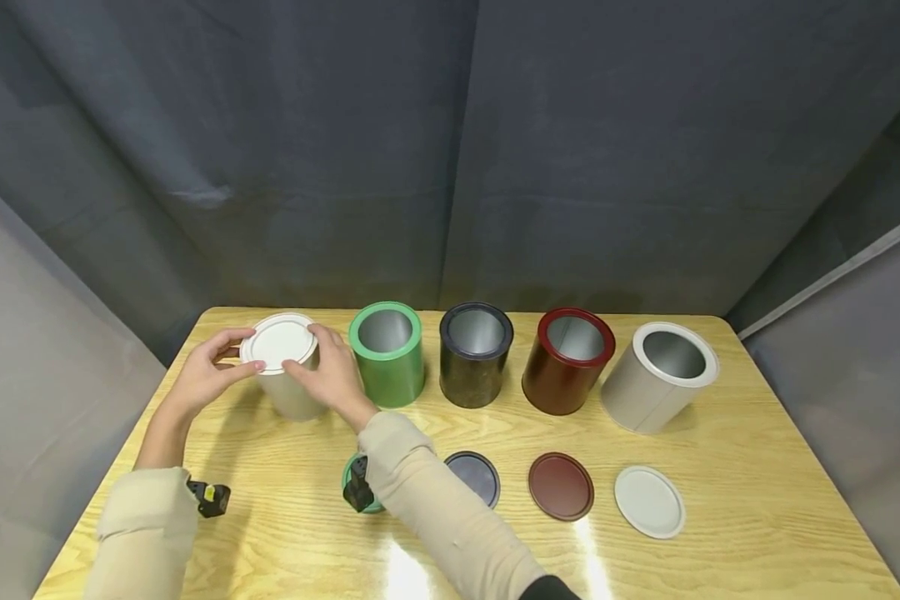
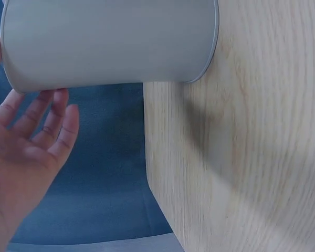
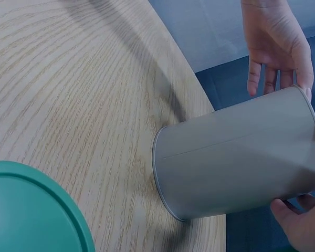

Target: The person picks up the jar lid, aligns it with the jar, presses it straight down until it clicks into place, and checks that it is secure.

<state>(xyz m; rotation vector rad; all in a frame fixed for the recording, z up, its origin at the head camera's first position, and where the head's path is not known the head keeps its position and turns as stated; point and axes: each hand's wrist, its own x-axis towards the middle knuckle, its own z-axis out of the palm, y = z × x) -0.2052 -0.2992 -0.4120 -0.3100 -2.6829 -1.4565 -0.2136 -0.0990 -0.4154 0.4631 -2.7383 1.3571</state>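
At the left end of the row, a white lid (image 1: 278,342) lies over the top of a white can (image 1: 291,398) that stands upright on the table. My left hand (image 1: 208,367) holds the lid's left edge between thumb and fingers. Opposite it, my right hand (image 1: 335,372) holds the right edge, thumb at the front and index finger farther back. In the left wrist view, several left fingers (image 2: 55,118) extend beside the can's upper rim. The right wrist view shows right fingertips (image 3: 286,210) close against the can's upper side.
Open cans in green (image 1: 386,367), black (image 1: 474,367), dark red (image 1: 562,375) and white (image 1: 637,392) stand rightward. Nearer lie a green lid (image 1: 347,473) partly under my right wrist, a dark lid (image 1: 476,477), a red lid (image 1: 561,486) and another white lid (image 1: 649,502). A grey curtain (image 1: 450,167) hangs behind.
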